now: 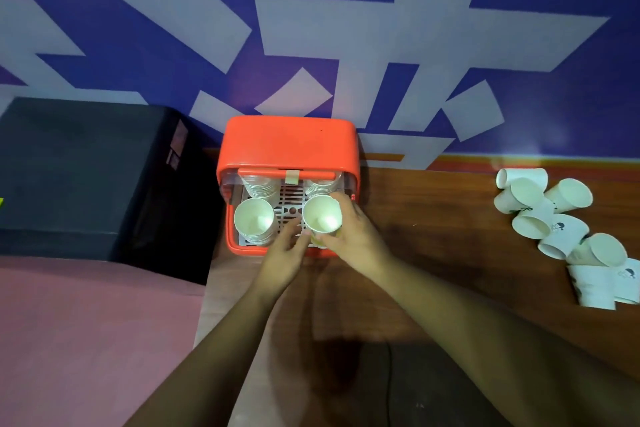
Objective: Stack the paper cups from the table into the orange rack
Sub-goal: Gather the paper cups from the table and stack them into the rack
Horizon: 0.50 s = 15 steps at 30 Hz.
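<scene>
Both hands meet at the near right corner of the orange rack [287, 142]. Her or his right hand [353, 236] wraps its fingers and thumb round a paper cup [322, 215], mouth up, over the near-right slot. I take it the cup is held that way so it can drop straight into the slot. The left hand [284, 246] reaches in beside it with fingers loosely stretched toward the cup's lower side and holds nothing. It is probably there to steady or guide the cup, though I cannot tell whether the fingertips touch the cup or the grey grate under it.

On the near left of the rack a stack of cups [254, 218] already stands upright. Two more stacks [259, 184] sit at the far side under the clear cover, blurred by it, so I cannot count them. Whether cups already sit beneath the held one is hidden by the hand and the cup.

Well off to the right on the wooden table [433, 236] lie the loose cups [554, 225], tipped on their sides in a heap; the nearest ones run toward the picture's right edge. Left of the rack sits a black box [86, 177], its purpose unclear.
</scene>
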Each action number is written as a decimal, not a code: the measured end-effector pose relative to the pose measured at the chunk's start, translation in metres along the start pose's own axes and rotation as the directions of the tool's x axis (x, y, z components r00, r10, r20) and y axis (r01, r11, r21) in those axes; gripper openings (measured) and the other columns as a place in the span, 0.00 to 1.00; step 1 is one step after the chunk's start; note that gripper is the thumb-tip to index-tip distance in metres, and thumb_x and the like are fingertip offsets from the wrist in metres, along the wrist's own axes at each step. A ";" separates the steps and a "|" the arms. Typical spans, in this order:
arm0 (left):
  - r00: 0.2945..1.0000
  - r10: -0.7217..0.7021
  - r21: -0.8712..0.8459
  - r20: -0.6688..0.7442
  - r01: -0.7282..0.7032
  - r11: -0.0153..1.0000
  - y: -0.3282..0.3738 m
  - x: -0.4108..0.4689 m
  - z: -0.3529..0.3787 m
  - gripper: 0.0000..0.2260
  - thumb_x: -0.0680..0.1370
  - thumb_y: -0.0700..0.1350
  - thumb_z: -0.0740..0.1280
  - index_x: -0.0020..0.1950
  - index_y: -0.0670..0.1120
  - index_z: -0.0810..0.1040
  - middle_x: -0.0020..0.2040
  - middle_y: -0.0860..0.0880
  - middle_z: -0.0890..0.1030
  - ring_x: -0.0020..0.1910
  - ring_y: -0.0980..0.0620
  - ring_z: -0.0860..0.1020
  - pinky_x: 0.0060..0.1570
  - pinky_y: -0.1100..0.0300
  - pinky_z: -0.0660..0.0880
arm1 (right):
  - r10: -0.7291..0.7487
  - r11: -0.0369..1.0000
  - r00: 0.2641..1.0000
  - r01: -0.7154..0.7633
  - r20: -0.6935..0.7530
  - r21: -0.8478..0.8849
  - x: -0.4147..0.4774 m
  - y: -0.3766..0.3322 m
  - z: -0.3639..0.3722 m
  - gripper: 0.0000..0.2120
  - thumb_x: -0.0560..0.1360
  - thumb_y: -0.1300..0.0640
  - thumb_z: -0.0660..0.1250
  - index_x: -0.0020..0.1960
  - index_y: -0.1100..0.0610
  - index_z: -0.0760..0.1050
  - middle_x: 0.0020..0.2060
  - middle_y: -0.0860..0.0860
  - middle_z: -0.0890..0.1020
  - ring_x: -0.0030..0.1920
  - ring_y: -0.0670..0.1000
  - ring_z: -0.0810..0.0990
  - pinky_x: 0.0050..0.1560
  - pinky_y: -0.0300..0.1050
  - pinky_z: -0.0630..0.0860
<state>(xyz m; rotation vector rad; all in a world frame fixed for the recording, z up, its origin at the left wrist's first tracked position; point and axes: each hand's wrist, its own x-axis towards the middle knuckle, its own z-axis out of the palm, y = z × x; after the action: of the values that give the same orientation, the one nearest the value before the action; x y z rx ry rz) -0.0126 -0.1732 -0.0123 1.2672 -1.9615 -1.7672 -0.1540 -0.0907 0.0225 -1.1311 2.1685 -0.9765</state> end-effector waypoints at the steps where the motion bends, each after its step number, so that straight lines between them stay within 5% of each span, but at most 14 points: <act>1: 1.000 -0.003 -0.009 0.000 0.003 1.000 0.001 0.002 0.002 0.18 0.83 0.53 0.62 0.72 0.50 0.73 0.66 0.56 0.78 0.65 0.63 0.75 0.65 0.67 0.70 | 0.012 1.000 1.000 -0.012 -0.015 0.017 0.000 0.003 0.002 0.34 0.68 0.54 0.78 0.68 0.53 0.66 0.62 0.52 0.76 0.61 0.52 0.75 0.55 0.43 0.74; 5: 0.998 -0.052 -0.076 -0.025 0.050 0.996 -0.001 0.007 0.005 0.26 0.77 0.66 0.62 0.71 0.55 0.74 0.70 0.56 0.76 0.70 0.55 0.73 0.73 0.48 0.67 | 0.059 0.998 0.997 -0.060 -0.044 -0.036 -0.001 0.025 0.006 0.37 0.65 0.54 0.80 0.69 0.51 0.66 0.62 0.53 0.76 0.61 0.53 0.75 0.58 0.49 0.75; 10: 1.000 -0.007 0.001 0.031 0.007 1.000 0.002 0.009 0.008 0.13 0.83 0.44 0.62 0.67 0.52 0.77 0.60 0.58 0.81 0.62 0.59 0.78 0.62 0.61 0.72 | 0.117 0.992 0.988 -0.111 0.098 -0.066 -0.002 0.040 0.001 0.32 0.67 0.56 0.78 0.68 0.49 0.70 0.62 0.48 0.76 0.60 0.47 0.74 0.49 0.29 0.68; 15: 1.000 0.024 0.070 0.014 -0.025 0.997 -0.006 0.019 0.007 0.17 0.81 0.41 0.64 0.70 0.50 0.75 0.63 0.51 0.82 0.64 0.54 0.78 0.67 0.50 0.73 | 0.125 0.987 0.987 -0.114 0.098 -0.114 0.006 0.039 0.002 0.30 0.70 0.55 0.75 0.70 0.51 0.69 0.61 0.50 0.79 0.57 0.51 0.78 0.53 0.39 0.71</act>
<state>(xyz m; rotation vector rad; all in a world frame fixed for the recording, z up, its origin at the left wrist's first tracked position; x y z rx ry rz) -0.0257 -0.1808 -0.0261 1.2501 -2.0537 -1.7136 -0.1753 -0.0811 -0.0099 -1.0625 2.1986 -0.7391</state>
